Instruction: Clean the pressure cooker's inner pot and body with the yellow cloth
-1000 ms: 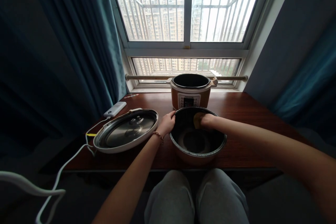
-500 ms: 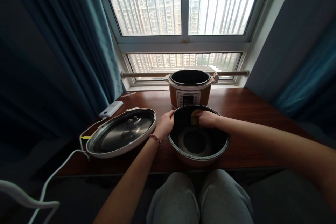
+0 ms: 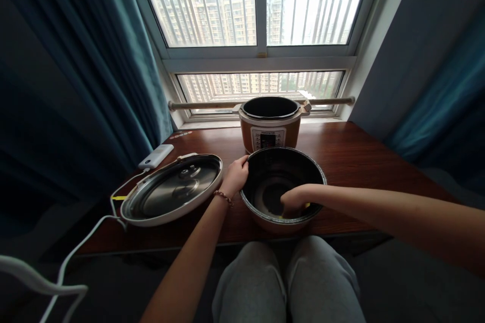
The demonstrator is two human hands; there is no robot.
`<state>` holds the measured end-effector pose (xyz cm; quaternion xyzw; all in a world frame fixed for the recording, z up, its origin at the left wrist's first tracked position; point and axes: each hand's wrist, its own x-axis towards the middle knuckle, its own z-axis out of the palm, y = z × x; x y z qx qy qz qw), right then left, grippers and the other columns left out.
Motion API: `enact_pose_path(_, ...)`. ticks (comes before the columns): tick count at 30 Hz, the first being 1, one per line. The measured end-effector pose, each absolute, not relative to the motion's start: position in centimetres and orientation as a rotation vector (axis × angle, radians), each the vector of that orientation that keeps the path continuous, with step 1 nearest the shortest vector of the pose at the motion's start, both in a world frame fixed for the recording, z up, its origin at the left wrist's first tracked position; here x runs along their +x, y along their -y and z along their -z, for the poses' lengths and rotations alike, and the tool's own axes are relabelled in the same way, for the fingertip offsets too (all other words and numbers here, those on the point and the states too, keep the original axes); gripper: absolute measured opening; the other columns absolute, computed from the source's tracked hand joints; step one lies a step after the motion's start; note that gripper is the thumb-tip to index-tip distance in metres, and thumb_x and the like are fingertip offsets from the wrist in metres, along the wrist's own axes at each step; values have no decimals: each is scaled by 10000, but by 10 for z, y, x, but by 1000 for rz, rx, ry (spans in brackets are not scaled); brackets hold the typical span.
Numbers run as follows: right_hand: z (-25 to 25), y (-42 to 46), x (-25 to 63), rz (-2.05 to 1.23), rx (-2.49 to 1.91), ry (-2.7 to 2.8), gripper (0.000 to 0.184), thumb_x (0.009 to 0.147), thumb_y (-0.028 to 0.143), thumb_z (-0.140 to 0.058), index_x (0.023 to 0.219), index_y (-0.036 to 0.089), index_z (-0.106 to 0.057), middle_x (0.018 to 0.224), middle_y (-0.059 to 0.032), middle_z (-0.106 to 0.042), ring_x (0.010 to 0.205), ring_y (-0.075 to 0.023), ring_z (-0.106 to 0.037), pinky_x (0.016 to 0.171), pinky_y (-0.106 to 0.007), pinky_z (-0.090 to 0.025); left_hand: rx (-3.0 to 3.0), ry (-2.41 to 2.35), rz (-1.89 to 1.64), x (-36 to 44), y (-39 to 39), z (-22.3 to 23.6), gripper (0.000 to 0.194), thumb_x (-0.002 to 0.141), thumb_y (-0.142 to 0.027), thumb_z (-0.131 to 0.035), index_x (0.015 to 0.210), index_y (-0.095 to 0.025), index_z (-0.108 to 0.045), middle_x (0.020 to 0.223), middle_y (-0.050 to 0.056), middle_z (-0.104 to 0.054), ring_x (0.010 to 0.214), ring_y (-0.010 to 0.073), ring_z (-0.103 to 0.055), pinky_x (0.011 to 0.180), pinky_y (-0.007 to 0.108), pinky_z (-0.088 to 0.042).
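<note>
A dark inner pot (image 3: 303, 164) stands near the front edge of a brown wooden table (image 3: 359, 161). My left hand (image 3: 235, 176) grips the pot's left rim, fingers curled over it. Inside the pot, my right hand (image 3: 294, 200) presses a yellow sponge (image 3: 306, 206) against the near wall; only slivers of the sponge show under the fingers. The orange cooker body (image 3: 271, 125) stands open just behind the pot.
The cooker's lid (image 3: 172, 189) lies upside down to the left. A white power bank (image 3: 155, 156) with a white cable (image 3: 76, 252) sits at the far left. Teal curtains hang on both sides of the window. My knees are under the table's front edge.
My right hand has moved with the sponge from the pot's far wall to its near wall. The left hand has stayed on the rim. The view has shifted slightly.
</note>
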<state>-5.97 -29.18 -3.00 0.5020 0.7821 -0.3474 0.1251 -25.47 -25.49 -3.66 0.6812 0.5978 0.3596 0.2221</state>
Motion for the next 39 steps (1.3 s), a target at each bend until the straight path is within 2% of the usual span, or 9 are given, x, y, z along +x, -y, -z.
enact_pose_path(4, 15, 303, -75, 1347, 1386, -2051, 357, 832, 394, -475, 626, 127, -591, 450, 22, -476, 381, -69, -410, 440, -203, -396, 1874, -1668, -994, -255, 256, 36, 325, 828, -265, -464, 1103, -217, -631, 1050, 59, -673, 960, 236, -604, 857, 305, -432)
enact_pose_path(7, 0, 301, -72, 1465, 1496, -2085, 320, 878, 329, -403, 760, 118, -613, 636, -31, -605, 482, -87, -517, 495, -199, -429, 1911, -1701, -942, -255, 257, 35, 328, 837, -268, -449, 1114, -220, -618, 1064, 61, -666, 975, 231, -600, 866, 305, -428)
enact_pose_path(11, -16, 290, -41, 851, 1676, -2571, 282, 860, 267, -412, 901, 127, -653, 906, -94, -668, 840, -191, -617, 770, -278, -465, 1973, -1742, -858, -254, 257, 34, 338, 860, -258, -398, 1134, -210, -589, 1093, 67, -650, 998, 216, -590, 875, 305, -428)
enact_pose_path(16, 7, 283, 10, -62, 2356, -2699, 473, 834, 222, -432, 1258, 14, -436, 1305, -203, -450, 1245, -295, -363, 1036, -393, -280, 2132, -1779, -792, -251, 256, 30, 310, 859, -191, -376, 1089, -147, -579, 1125, 111, -613, 1048, 213, -555, 931, 329, -405)
enact_pose_path(19, 28, 280, 21, 119, 2553, -2497, 541, 816, 216, -455, 1281, -46, -367, 1273, -250, -458, 1215, -310, -396, 998, -381, -325, 2244, -1829, -733, -250, 256, 26, 266, 828, -222, -463, 1042, -113, -579, 1130, 153, -586, 1148, 257, -484, 987, 374, -367)
enact_pose_path(24, 37, 275, 21, 723, 2672, -2276, 354, 818, 195, -437, 1158, 118, -501, 1068, -127, -621, 1035, -224, -555, 854, -276, -418, 2459, -1826, -918, -238, 270, 8, 469, 787, -252, -550, 1224, -102, -471, 1309, 159, -459, 1297, 261, -306, 1071, 364, -264)
enact_pose_path(29, 34, 275, 21, 739, 2709, -2217, 326, 804, 153, -418, 1110, 163, -530, 1034, -109, -633, 1016, -217, -565, 818, -256, -413, 2479, -1246, -328, -193, 303, -13, 316, 825, -314, -482, 1086, -178, -597, 986, 66, -667, 883, 191, -608, 814, 275, -454)
enact_pose_path(33, 33, 276, 21, 704, 2699, -2180, 305, 798, 156, -423, 1081, 179, -535, 1039, -110, -630, 1012, -222, -569, 806, -258, -413, 2389, -732, 281, -160, 317, -13, 310, 803, -130, -415, 991, -157, -660, 929, 62, -693, 807, 174, -619, 754, 244, -449)
enact_pose_path(39, 31, 277, 20, 680, 2693, -2120, 290, 794, 186, -420, 1062, 187, -530, 1041, -120, -626, 990, -243, -580, 778, -287, -423, 2159, -568, 445, -170, 301, 1, 308, 670, -27, -497, 830, -174, -716, 706, -23, -700, 687, 151, -616, 649, 214, -468)
